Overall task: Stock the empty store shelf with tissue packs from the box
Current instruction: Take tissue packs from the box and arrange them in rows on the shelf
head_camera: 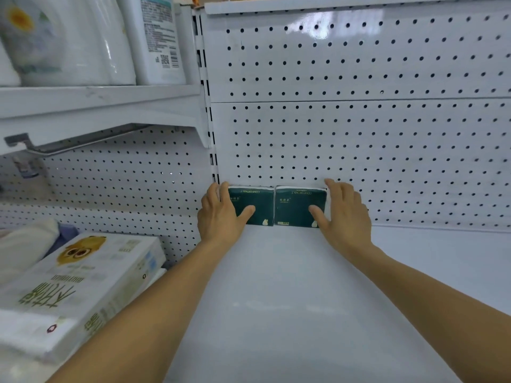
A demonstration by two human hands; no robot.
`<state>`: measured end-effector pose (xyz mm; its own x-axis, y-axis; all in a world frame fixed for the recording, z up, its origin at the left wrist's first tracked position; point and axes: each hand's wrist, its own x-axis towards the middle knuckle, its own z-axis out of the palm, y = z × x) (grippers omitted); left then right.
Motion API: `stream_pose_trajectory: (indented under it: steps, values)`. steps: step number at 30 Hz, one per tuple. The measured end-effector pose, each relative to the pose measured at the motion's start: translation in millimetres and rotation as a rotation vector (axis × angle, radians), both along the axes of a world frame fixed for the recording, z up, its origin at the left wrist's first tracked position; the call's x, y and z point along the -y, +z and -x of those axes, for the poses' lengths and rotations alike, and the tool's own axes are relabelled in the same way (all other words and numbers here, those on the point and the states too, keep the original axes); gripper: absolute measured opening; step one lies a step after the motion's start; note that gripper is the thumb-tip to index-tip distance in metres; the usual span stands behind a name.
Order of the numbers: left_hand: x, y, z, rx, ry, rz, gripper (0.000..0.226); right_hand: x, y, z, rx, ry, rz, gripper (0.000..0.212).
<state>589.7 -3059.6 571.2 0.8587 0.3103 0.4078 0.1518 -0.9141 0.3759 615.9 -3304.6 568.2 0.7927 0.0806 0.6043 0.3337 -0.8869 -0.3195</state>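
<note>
White packs (pixel 83 283) lying at 8 o'clock, neighbouring bay; rolls (pixel 69 40) on upper shelf at 10 o'clock. Left hand (pixel 221 217) gripping left green pack (pixel 254 201), thumb across front, fingers round side. Right green pack (pixel 297 205) touching it, gripped likewise by right hand (pixel 344 214). Both upright against pegboard (pixel 359 134), 12 o'clock on shelf (pixel 304 299).

White pegboard back panel (pixel 359 134) stands behind; left of it, an upper shelf (pixel 96 98) carries paper roll packs (pixel 63 40); below that shelf, a white boxed pack (pixel 80 286) with yellow print lies tilted.
</note>
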Motion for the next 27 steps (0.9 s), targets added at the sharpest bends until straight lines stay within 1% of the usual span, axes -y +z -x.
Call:
stream_pose_trajectory:
  steps: [2,6,8,11,13,16,19,21,24,27]
  values:
    - [3.5,1.5,25.2,0.013,-0.056,-0.018,0.084,-3.3,-1.1,24.6,0.014,0.061,0.078,0.065]
    - [10.1,-0.8,98.4,0.008,-0.181,-0.110,0.080,-14.2,-0.4,88.1,0.052,0.128,0.191,0.063]
    - [7.9,0.4,143.9,0.075,-0.221,-0.136,0.076,-21.6,4.2,128.2,0.080,0.151,0.196,0.062]
    - [-0.5,-2.2,220.8,0.259,-0.202,-0.163,0.070,-33.9,5.9,196.1,0.155,0.202,0.165,0.054]
    - [-8.3,-11.7,271.5,0.280,-0.202,-0.148,0.066,-43.3,0.2,243.4,0.162,0.256,0.135,0.053]
    - [-19.3,-33.4,341.0,0.228,-0.221,-0.138,0.066,-61.1,-20.8,312.4,0.148,0.368,0.118,0.054]
    - [-34.8,-61.5,400.2,0.206,-0.231,-0.149,0.061,-81.8,-50.6,369.5,0.131,0.486,0.150,0.051]
    - [-49.1,-84.8,434.3,0.179,-0.212,-0.115,0.058,-96.6,-75.7,396.8,0.071,0.549,0.169,0.048]
    - [-77.4,-126.6,475.1,0.052,-0.132,-0.069,0.056,-119.1,-118.4,423.9,-0.073,0.610,0.185,0.047]
    - [-107.3,-175.8,504.9,-0.145,-0.058,0.033,0.055,-140.5,-164.6,437.2,-0.200,0.637,0.244,0.044]
